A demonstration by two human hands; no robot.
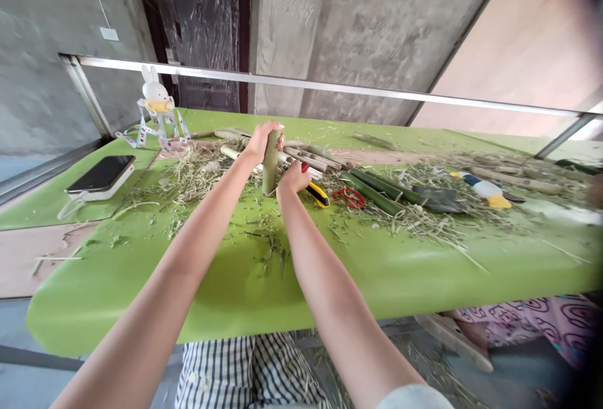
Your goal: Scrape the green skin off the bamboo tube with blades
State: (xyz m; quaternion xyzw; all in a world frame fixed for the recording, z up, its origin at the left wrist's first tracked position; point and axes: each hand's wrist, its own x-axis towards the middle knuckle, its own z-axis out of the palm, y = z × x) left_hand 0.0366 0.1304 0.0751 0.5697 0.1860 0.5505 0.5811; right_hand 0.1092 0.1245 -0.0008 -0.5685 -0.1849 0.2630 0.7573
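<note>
My left hand (266, 140) is closed around the upper part of a bamboo piece (270, 167). The piece stands upright, its lower end on the green table covering. Close beside it on the right is my right hand (294, 178), its fingers curled shut around something with a red end (304, 167); the rest of that thing is hidden. Just past the right hand lies a yellow and black utility knife (318, 195). Pale bamboo sticks (313, 159) lie in a loose pile behind both hands.
Green bamboo lengths (374, 193) and a red-handled tool (348, 198) lie to the right, amid plant shavings (433, 223). A phone (101, 173) on a white block and a rabbit-topped bottle (157, 98) stand left. A metal rail (330, 88) runs behind. Another person's patterned clothing (532, 324) shows at lower right.
</note>
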